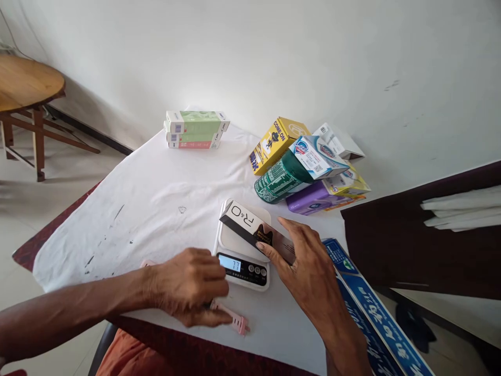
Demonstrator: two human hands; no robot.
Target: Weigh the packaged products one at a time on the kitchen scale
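A white digital scale (245,284) on the cloth-covered table shows 77 on its lit display. Over its plate lies a long black-and-pink box (250,222) marked R&O, set at a slant. My right hand (303,258) grips the near end of this box, thumb on the near side and fingers on the far side. To the left of the scale is my left hand (195,287), its fingers curled and its thumb pointing right; what it holds, if anything, is hidden. A pink strap (235,319) lies partly under my left hand.
Green and pink boxes (198,128) are stacked at the back left. Right of centre stand a yellow box (274,143), a green canister (284,177), a purple box (311,197) and other cartons. Long blue boxes (376,313) lie at the right edge. A round wooden stool (29,81) is far left.
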